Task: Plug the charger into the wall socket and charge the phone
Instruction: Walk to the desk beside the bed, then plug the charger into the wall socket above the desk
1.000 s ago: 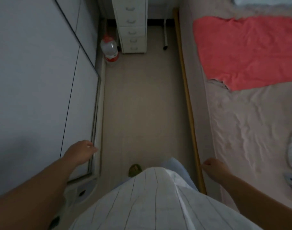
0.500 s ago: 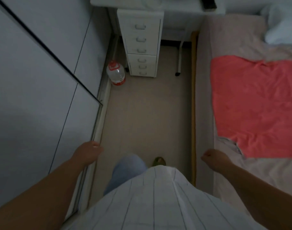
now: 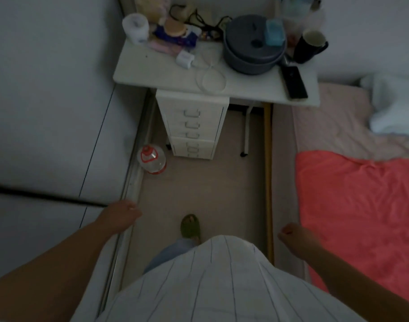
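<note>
A white charger (image 3: 185, 59) lies on the white desk (image 3: 152, 73) at the far end of the aisle, its white cable (image 3: 211, 77) looped beside it. A dark phone (image 3: 294, 82) lies near the desk's right front corner. No wall socket shows. My left hand (image 3: 121, 214) hangs low by the wardrobe on the left, fingers loosely curled and holding nothing. My right hand (image 3: 296, 239) is a closed fist near the bed edge, with nothing in it. Both hands are far from the desk.
A grey pot (image 3: 252, 43), a dark mug (image 3: 309, 45), a white cup (image 3: 136, 25) and black cables crowd the desk's back. A drawer unit (image 3: 194, 126) stands under it, a water bottle (image 3: 152, 159) on the floor. The bed with a red blanket (image 3: 357, 205) borders the right.
The view has moved forward along the aisle and tilted up, bringing the desk top with the charger and phone into sight. Both hands stay low at my sides.
</note>
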`<state>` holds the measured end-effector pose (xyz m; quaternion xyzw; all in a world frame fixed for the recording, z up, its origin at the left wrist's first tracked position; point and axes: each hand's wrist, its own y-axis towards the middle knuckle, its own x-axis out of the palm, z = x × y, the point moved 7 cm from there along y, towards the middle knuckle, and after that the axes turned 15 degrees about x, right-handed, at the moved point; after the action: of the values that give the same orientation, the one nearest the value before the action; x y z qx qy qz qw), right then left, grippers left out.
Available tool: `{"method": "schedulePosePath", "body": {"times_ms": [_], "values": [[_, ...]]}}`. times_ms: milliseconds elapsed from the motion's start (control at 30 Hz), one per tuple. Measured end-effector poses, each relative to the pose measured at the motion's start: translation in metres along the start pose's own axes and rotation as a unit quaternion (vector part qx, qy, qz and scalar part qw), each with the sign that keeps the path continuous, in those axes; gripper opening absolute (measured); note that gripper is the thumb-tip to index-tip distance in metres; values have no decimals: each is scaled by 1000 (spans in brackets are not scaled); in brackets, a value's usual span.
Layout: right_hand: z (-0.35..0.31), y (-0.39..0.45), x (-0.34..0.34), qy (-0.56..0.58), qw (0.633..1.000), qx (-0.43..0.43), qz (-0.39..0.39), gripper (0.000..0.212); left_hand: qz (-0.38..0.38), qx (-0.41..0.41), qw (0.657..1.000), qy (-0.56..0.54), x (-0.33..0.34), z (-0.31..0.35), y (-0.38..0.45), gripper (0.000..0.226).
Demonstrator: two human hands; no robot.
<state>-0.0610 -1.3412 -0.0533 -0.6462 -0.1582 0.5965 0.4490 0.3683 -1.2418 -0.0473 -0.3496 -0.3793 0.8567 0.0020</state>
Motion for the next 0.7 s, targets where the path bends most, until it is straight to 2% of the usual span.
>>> {"method": "schedulePosePath", "body": {"times_ms": [133,300,433,533,700], "values": [[-62,26,-47,7,1000,-11,-5,23,20,10,1000,14,-60,37,62,41],[-139,57,-86,-19,999,-37,-18,16,24,5,1000,2,-92,65,118,37],[-214,90,-138,-31,996,-79,-22,33,28,-25,999,-25,-110,87,160,31],[-269,119,-186,-50,993,-104,-10,34,45,-62,996,-56,-128,106,189,44],[-348,146,-250,-54,989,-138,14,34,71,-52,988,-127,-158,150,239,56]]}}
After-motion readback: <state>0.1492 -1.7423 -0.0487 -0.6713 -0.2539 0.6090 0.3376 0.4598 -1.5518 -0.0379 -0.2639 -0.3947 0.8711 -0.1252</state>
